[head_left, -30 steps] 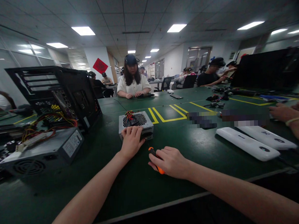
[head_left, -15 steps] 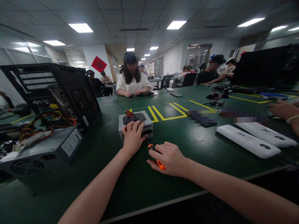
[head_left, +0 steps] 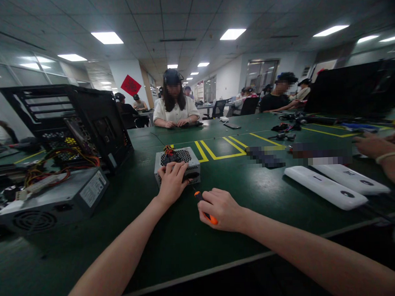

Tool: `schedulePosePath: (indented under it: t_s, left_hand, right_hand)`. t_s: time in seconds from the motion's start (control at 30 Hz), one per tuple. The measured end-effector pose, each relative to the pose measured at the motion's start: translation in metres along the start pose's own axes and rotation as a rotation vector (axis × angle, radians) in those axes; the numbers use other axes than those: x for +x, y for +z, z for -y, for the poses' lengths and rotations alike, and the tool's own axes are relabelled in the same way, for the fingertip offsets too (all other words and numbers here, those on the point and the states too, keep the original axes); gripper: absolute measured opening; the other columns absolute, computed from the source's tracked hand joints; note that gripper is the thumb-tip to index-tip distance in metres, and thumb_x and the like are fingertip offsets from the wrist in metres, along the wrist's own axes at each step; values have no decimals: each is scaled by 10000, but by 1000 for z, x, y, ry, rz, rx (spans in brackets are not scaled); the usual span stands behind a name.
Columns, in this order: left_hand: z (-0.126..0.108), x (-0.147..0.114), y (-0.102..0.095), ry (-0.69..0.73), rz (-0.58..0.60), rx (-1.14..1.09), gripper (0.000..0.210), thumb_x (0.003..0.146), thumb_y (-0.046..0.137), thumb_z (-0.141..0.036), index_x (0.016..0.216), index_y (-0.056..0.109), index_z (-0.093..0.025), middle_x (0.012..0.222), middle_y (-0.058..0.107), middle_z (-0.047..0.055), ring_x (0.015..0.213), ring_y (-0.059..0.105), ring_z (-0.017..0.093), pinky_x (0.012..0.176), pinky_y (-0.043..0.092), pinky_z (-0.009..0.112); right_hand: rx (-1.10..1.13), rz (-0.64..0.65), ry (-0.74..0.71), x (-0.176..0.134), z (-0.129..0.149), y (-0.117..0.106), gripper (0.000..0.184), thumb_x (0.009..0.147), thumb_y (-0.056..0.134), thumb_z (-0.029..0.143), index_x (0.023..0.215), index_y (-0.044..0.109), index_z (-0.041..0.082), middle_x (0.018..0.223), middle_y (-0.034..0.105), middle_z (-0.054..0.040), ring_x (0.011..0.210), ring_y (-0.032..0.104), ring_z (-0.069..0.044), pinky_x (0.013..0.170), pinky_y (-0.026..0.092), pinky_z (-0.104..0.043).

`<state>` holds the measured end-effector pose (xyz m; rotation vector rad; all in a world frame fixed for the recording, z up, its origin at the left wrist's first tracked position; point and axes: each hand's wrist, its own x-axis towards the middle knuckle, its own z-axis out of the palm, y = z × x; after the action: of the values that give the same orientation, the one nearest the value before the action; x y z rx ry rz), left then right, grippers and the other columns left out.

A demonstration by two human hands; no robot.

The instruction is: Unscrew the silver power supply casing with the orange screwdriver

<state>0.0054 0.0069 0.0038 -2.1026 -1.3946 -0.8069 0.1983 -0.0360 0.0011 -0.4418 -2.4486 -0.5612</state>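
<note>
Table (head_left: pixel 176 253): green, marked with yellow lines (head_left: pixel 222 155) at centre right. Case (head_left: pixel 114 125): black, open-framed, upright at left. Large PSU (head_left: pixel 65 201): grey, labelled, fan grille facing the viewer, lower left; coloured wires (head_left: pixel 63 156) heaped behind it. Two power banks (head_left: pixel 323 188): white, laid side by side at right. Phone (head_left: pixel 232 125): laid flat, upper centre. Cables (head_left: pixel 286 126): black, strewn at upper right, near a dark monitor (head_left: pixel 352 93). Co-worker (head_left: pixel 174 107): seated across the table, upper centre. Another person's hand (head_left: pixel 376 146): seen at the right edge. Part of the small PSU's top and near face is covered by the left hand (head_left: pixel 173 184).

Small PSU (head_left: pixel 193 164): pale grey metal, placed on the table at mid-frame; top perforated, a dark patch shown on the near face, a bunch of red, yellow and black leads (head_left: pixel 169 154) gathered on top. Left fingers slightly spread over its near top edge; whether it is gripped by the thumb cannot be told. Screwdriver (head_left: pixel 213 219): black and orange handle, enclosed by the curled fingers of the right hand (head_left: pixel 223 210); shaft pointed towards the PSU, tip contact not discernible.
</note>
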Motion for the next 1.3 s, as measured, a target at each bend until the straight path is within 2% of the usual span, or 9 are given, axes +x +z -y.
schedulePosePath:
  t_s: [0.1, 0.27, 0.4, 0.63, 0.83, 1.0, 1.13, 1.2, 1.3]
  left_hand:
    - [0, 0, -2, 0, 4, 5, 430, 765, 571, -312, 1173, 483, -208, 1198, 539, 97, 1071, 405, 277, 825, 268, 437]
    - [1, -3, -6, 0, 16, -32, 455, 769, 566, -251, 1211, 456, -231, 1230, 522, 66, 1087, 407, 255, 855, 279, 414]
    - [2, -5, -9, -20, 17, -59, 464, 769, 563, -225, 1219, 453, -250, 1236, 521, 49, 1087, 410, 248, 870, 286, 407]
    - [3, -5, -10, -39, -8, -93, 438, 778, 550, -219, 1204, 471, -275, 1213, 542, 34, 1063, 426, 239, 851, 313, 397]
    - [2, -4, -11, -55, -7, -95, 443, 763, 562, -195, 1190, 476, -276, 1211, 544, 23, 1051, 431, 236, 844, 315, 396]
    - [1, -3, -12, -78, -4, -100, 438, 752, 576, -189, 1170, 485, -281, 1203, 549, 14, 1044, 432, 235, 847, 309, 396]
    - [0, -2, -12, -87, -10, -111, 407, 763, 563, -190, 1154, 495, -280, 1193, 557, 5, 1031, 436, 232, 833, 311, 393]
    - [0, -2, -12, -91, -15, -122, 396, 766, 557, -188, 1146, 503, -281, 1190, 559, 6, 1026, 438, 236, 833, 310, 397]
    - [0, -2, -12, -102, -20, -136, 386, 768, 544, -182, 1140, 513, -283, 1177, 566, 20, 1018, 443, 239, 837, 311, 407]
  right_hand:
    - [14, -25, 2, -3, -3, 2, 91, 796, 461, 198, 751, 534, 171, 672, 506, -6, 567, 416, -111, 552, 297, -235]
    - [26, 77, -69, -3, -6, 1, 81, 779, 467, 165, 808, 542, 157, 736, 527, -24, 608, 435, -120, 590, 321, -251]
    - [104, 83, -11, -2, -10, 2, 94, 762, 502, 175, 840, 552, 158, 799, 525, -41, 680, 450, -136, 622, 334, -259]
    - [72, -3, 39, -3, -7, 5, 99, 779, 492, 178, 832, 573, 157, 745, 488, -32, 639, 410, -129, 595, 327, -247]
    - [121, 58, 43, -3, -7, 2, 123, 789, 493, 168, 881, 573, 158, 763, 498, -35, 626, 415, -120, 577, 338, -229]
    - [104, 61, 80, -4, -6, -1, 156, 792, 481, 138, 915, 576, 157, 768, 523, -41, 622, 437, -121, 573, 350, -227]
    - [127, 28, 68, 1, -1, -1, 201, 827, 475, 281, 927, 574, 137, 776, 543, -51, 630, 460, -126, 579, 364, -237]
    - [90, 22, 40, 3, 1, -1, 244, 826, 467, 328, 924, 574, 132, 776, 548, -57, 645, 474, -134, 584, 363, -246]
    - [-58, 26, -19, 4, 5, -2, 189, 819, 445, 251, 905, 577, 147, 759, 551, -53, 636, 477, -137, 599, 344, -268]
